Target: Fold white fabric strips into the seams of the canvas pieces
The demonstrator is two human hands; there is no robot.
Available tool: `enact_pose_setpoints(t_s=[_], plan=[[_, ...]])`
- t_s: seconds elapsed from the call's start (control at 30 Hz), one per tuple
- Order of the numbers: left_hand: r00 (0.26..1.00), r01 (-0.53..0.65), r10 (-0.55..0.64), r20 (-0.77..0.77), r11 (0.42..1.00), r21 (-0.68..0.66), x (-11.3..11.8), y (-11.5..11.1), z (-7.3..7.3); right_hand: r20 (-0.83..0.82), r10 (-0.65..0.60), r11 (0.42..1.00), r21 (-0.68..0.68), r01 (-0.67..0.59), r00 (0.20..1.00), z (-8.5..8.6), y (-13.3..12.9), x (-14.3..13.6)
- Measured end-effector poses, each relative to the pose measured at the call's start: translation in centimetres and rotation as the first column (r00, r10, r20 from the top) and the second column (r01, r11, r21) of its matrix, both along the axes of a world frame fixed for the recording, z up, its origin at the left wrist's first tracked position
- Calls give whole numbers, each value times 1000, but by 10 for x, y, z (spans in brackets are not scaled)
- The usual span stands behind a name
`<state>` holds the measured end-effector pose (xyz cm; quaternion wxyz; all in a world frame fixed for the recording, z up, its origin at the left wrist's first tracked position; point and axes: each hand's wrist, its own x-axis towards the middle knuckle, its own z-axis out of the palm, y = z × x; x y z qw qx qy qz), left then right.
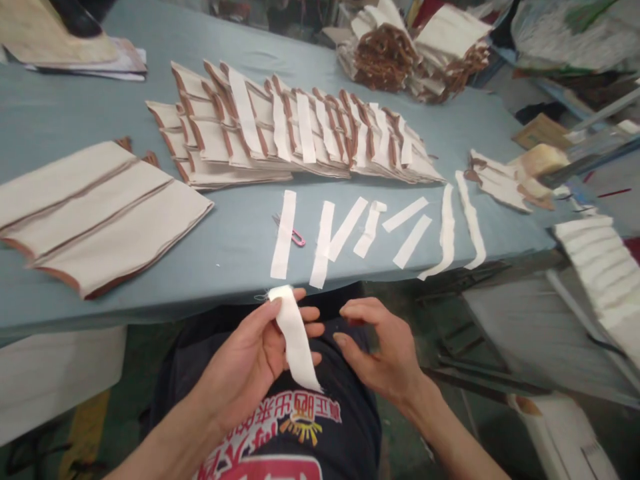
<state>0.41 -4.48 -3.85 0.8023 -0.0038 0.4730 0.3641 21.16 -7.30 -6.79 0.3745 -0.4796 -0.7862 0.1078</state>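
A white fabric strip (297, 340) is pinched at its upper end between the thumb and fingers of my left hand (255, 353); its lower end hangs across my palm and fingers. Loose threads stick out at the strip's top edge. My right hand (385, 347) hovers to the right, apart from the strip, with fingers bent, thumb separate and nothing visible in it. On the table before my hands lie several more strips, among them a flat one (283, 243) over a small tool with a pink handle (299, 238), mostly hidden, and a curled one (370, 230).
Overlapping beige fabric panels with brown edges (215, 143) fan across the blue-covered table (240, 220), some topped with white strips. A larger panel stack (100, 213) lies left. Bundled pieces (385, 57) sit at the back. The table's front edge is just beyond my hands.
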Motion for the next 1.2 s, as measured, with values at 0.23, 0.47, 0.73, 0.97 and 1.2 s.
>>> enact_pose_setpoints(t_s=[0.23, 0.47, 0.73, 0.97, 1.2], plan=[[996, -77, 80, 50, 996, -54, 3, -2, 8, 149, 0, 978, 204, -30, 989, -13, -26, -7], [993, -105, 108, 42, 992, -66, 8, -8, 5, 206, 73, 944, 301, -135, 976, -9, -33, -11], [993, -112, 112, 19, 994, -20, 10, -11, 2, -86, 42, 998, -39, -45, 995, -3, -35, -25], [994, -59, 68, -85, 993, 103, 11, -14, -12, -376, -126, 857, -508, -91, 918, -3, -37, -31], [994, -19, 43, -105, 975, 220, 8, -17, -33, -538, -370, 598, -762, -249, 757, 3, -32, -35]])
